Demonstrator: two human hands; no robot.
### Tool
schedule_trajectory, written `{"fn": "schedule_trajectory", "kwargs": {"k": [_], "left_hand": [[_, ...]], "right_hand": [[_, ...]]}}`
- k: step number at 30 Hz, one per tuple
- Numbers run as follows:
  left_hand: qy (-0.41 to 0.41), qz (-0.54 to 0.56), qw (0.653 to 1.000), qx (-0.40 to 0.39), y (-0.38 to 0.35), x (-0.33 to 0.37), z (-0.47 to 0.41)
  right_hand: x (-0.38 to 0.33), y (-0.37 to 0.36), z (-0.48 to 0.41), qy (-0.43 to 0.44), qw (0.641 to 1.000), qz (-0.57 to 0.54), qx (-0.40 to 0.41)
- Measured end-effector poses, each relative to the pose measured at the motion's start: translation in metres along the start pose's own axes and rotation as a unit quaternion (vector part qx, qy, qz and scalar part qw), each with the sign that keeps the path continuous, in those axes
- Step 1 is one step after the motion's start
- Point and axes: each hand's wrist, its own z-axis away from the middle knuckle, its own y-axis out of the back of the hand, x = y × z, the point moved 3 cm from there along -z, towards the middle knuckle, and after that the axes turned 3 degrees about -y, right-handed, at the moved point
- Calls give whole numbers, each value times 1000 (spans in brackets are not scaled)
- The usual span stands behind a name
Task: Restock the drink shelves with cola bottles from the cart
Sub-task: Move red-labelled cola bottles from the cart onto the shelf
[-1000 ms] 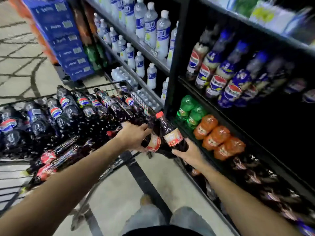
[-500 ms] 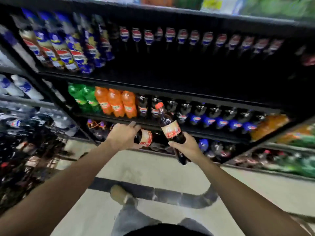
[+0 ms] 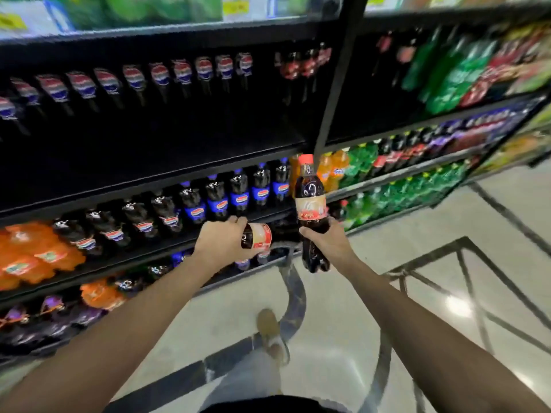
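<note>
My right hand grips an upright cola bottle with a red cap and a red-and-cream label, held around its lower half. My left hand grips a second cola bottle lying sideways, its label pointing right; most of that bottle is hidden behind my fingers. Both bottles hang in front of the black drink shelves. A few red-labelled cola bottles stand on the upper shelf, left of the black upright post. The cart is out of view.
Blue-labelled cola bottles fill the middle shelf, orange soda bottles sit at the left, green bottles at the right. The upper shelf has a deep dark gap in front of its back row. My shoe is on the tiled floor.
My view has swung right along the shelves, away from the cart. Both hands still carry their bottles, now in front of the section by the upright post.
</note>
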Motion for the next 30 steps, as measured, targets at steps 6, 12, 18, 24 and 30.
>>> {"fn": "schedule_trajectory", "kwargs": {"k": [6,12,18,24,30], "left_hand": [[-33,26,997,65,21,77,-109],[-85,-2,991,99,49,128,-218],[-85,4,990,109,64,156,-293],[-39,29,993,109,71,161,-340],[42,55,991,119,77,179,-376]], "right_hand": [[5,92,-51,-8,995,11,96],[0,166,-117,-27,990,26,134],[-15,208,-182,-12,989,9,150],[-32,237,-243,7,990,-31,139],[-53,271,-319,42,994,-55,84]]}}
